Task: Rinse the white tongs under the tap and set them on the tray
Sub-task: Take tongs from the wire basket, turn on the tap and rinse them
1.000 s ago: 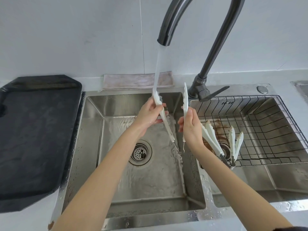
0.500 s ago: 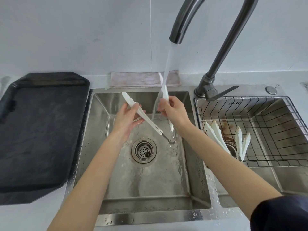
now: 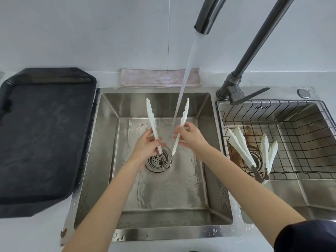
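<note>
White tongs [image 3: 152, 120] splayed in a V over the sink drain [image 3: 157, 162], left hand [image 3: 148, 149] fingers pinching one arm, right hand [image 3: 190, 136] pinching the other, tap stream [image 3: 187, 73] falling between the tips

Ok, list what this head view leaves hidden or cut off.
- Tap: top of its arch, cut by the upper edge.
- Two spare tongs in the wire basket: hinge ends partly behind the right forearm.
- Held tongs: hinge too small to read over the drain.
- Black tray: left end cut off.
</note>
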